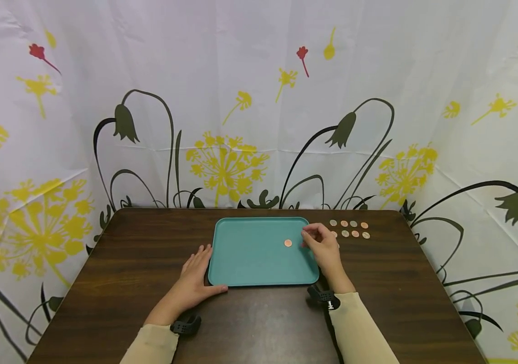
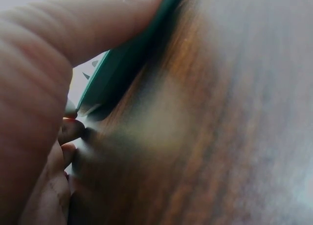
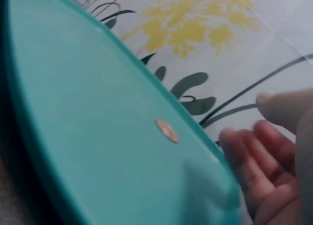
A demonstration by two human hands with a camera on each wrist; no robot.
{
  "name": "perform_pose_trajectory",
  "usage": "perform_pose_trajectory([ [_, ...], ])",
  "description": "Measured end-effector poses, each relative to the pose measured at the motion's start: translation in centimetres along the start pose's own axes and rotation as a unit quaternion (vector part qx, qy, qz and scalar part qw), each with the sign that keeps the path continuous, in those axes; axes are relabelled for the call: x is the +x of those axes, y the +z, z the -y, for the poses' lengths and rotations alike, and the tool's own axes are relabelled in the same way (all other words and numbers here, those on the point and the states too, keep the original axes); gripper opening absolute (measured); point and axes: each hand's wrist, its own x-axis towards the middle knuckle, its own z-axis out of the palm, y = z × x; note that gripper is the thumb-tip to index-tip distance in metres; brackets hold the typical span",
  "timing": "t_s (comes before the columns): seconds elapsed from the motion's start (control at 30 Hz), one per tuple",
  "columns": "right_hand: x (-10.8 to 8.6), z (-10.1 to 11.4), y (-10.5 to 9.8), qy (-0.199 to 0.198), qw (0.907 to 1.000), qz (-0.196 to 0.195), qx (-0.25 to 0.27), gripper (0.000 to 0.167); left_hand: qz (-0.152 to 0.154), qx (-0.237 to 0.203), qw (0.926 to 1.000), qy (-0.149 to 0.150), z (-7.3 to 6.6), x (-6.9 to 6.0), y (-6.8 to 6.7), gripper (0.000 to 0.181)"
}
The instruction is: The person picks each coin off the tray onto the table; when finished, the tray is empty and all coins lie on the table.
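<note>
A teal tray (image 1: 259,258) lies on the table, with one copper coin (image 1: 288,243) on its right half; the same coin (image 3: 167,130) shows in the right wrist view. Over the tray's right edge is my right hand (image 1: 325,250), its fingers loosely bent. In the right wrist view the thumb stands apart from the fingers (image 3: 252,159), and no coin shows between them. My left hand (image 1: 195,280) rests at the tray's near left corner, fingers spread along the left side. Its thumb (image 2: 112,24) lies against the near rim.
Right of the tray, copper and silver coins (image 1: 355,234) lie in two rows, partly hidden by my right hand. The dark wooden table (image 1: 149,242) ends at the back against a flower-printed white curtain (image 1: 250,65). Each wrist wears a black band (image 1: 186,325).
</note>
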Motion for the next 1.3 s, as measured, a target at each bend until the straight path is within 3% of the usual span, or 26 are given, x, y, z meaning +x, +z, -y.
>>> perform_pose_trajectory([
  [0.1,0.0,-0.5,0.5,-0.014,0.9941,0.044,-0.098,0.034,-0.002,0.000,1.0000,0.001,0.0,0.1,0.0,0.127],
  [0.23,-0.2,-0.9,0.9,-0.041,0.9675,0.093,-0.232,0.039,0.001,0.003,1.0000,0.000,0.0,0.1,0.0,0.127],
  [0.37,-0.2,-0.5,1.1,-0.060,0.9492,0.139,-0.276,0.043,0.002,0.002,1.0000,0.000,0.1,0.1,0.1,0.127],
  [0.53,-0.1,0.2,1.1,-0.078,0.9340,0.179,-0.299,0.041,0.002,-0.002,1.0000,-0.003,0.1,0.1,0.1,0.127],
  [0.8,-0.2,-0.7,1.1,-0.058,0.9411,0.144,-0.300,0.032,-0.001,-0.001,1.0000,0.000,0.0,0.1,0.1,0.127],
  [0.97,-0.2,-0.1,1.4,-0.062,0.9281,0.158,-0.331,0.022,-0.002,0.000,1.0000,0.001,0.0,0.1,0.0,0.126],
  [1.3,-0.2,0.2,1.6,-0.059,0.9191,0.166,-0.352,0.011,-0.002,0.001,1.0000,0.002,0.1,0.1,0.1,0.126],
])
